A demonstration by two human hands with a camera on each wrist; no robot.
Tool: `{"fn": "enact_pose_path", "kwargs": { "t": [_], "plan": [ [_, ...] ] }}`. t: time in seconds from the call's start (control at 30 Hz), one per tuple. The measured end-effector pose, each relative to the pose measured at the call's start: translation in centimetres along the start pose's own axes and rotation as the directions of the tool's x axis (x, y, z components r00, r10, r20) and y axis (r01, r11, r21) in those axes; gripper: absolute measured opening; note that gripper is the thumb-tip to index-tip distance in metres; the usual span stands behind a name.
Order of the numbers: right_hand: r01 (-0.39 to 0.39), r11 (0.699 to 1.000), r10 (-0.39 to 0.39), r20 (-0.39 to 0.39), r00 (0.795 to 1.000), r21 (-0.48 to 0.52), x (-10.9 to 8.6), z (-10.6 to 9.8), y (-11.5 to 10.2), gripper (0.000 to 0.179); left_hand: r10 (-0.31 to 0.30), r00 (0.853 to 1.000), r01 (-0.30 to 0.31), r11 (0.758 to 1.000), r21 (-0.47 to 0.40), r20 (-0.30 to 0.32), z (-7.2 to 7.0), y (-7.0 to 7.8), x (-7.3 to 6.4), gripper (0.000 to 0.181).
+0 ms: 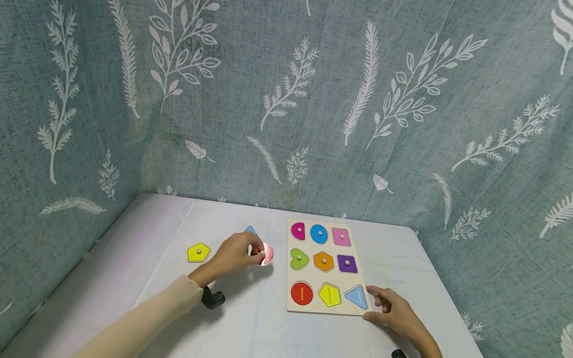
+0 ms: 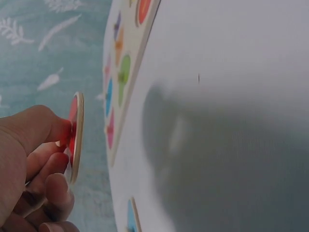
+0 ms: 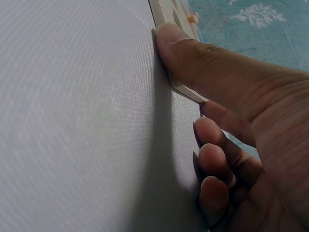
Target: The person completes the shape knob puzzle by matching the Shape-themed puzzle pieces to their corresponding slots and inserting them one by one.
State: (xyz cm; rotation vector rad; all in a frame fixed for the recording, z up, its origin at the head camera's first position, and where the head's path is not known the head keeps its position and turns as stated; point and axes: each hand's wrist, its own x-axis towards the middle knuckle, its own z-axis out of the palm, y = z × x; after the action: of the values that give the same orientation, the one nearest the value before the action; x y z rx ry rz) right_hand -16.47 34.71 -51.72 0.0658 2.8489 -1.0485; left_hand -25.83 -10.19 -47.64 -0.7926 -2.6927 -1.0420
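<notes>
My left hand [image 1: 237, 252] pinches the knob of a red circle puzzle piece [image 2: 78, 140], held upright on edge above the table, left of the wooden shape board [image 1: 311, 276]. My right hand [image 1: 395, 313] grips the board's near right corner, thumb [image 3: 188, 55] at the near edge and index finger along the side. Knobbed shapes sit in the board's upper two rows. Its nearest row has a red circle recess [image 1: 302, 301], a yellow pentagon recess [image 1: 330, 302] and a blue triangle recess [image 1: 356, 297], all without knobs.
A yellow pentagon piece [image 1: 199, 252] with a knob lies on the white table [image 1: 264, 328], left of my left hand. Partly hidden behind that hand is a blue triangle piece [image 1: 250, 229]. Patterned blue-green cloth [image 1: 250, 99] hangs behind and at the sides.
</notes>
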Motion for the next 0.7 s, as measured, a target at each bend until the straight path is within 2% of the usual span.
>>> {"fn": "enact_pose_path", "kwargs": {
  "t": [0.5, 0.7],
  "plan": [
    [0.009, 1.0, -0.009, 0.001, 1.0, 0.008, 0.0, 0.0, 0.2, 0.076, 0.11, 0.993, -0.108, 0.993, -0.036, 0.053, 2.2, 2.4, 0.4, 0.015],
    [-0.009, 1.0, 0.009, -0.002, 1.0, -0.002, 0.0, 0.0, 0.2, 0.077, 0.102, 0.99, -0.098, 0.994, -0.039, 0.103, 3.6, 3.4, 0.4, 0.011]
  ]
}}
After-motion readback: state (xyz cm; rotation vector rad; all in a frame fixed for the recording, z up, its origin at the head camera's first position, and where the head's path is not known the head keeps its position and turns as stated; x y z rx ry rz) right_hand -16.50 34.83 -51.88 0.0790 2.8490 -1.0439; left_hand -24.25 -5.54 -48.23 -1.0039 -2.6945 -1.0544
